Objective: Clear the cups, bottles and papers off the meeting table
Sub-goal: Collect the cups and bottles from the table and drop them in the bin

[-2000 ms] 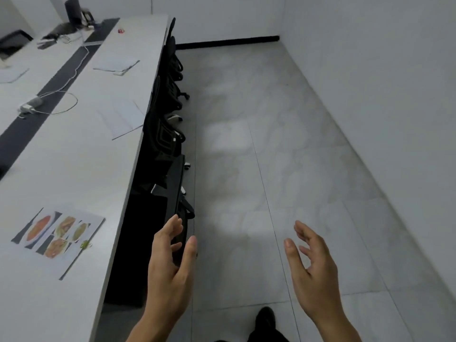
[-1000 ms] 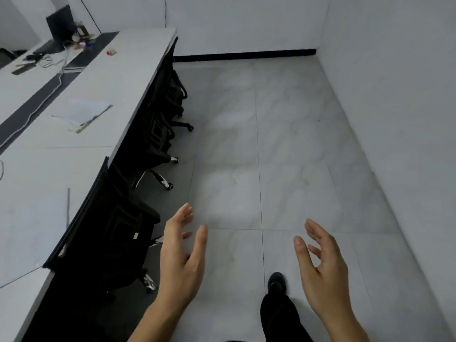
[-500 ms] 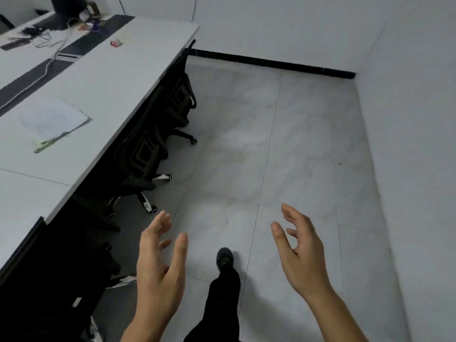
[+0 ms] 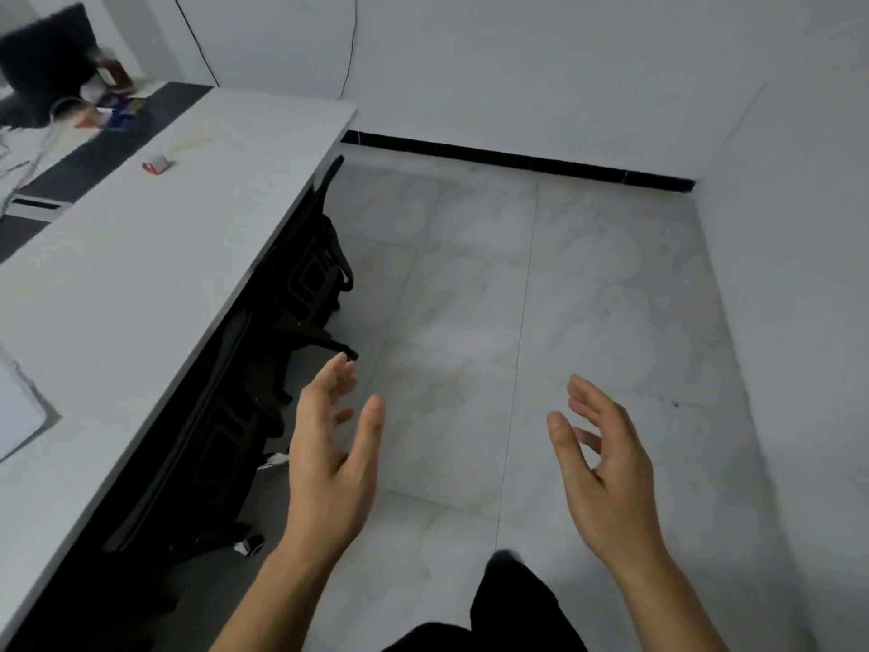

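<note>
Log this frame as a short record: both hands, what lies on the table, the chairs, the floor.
left hand: open, fingers relaxed, holding nothing, over the floor beside the chairs
right hand: open, holding nothing, over the floor
table: white top, on the person's left
on table: small red and white object; white paper at the near left edge; blurred clutter at the far end
chairs: black, pushed in under the table edge
floor: pale tiles

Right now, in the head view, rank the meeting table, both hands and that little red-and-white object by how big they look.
1. meeting table
2. left hand and right hand, about alike
3. red-and-white object, though it sits farther from the camera
</note>
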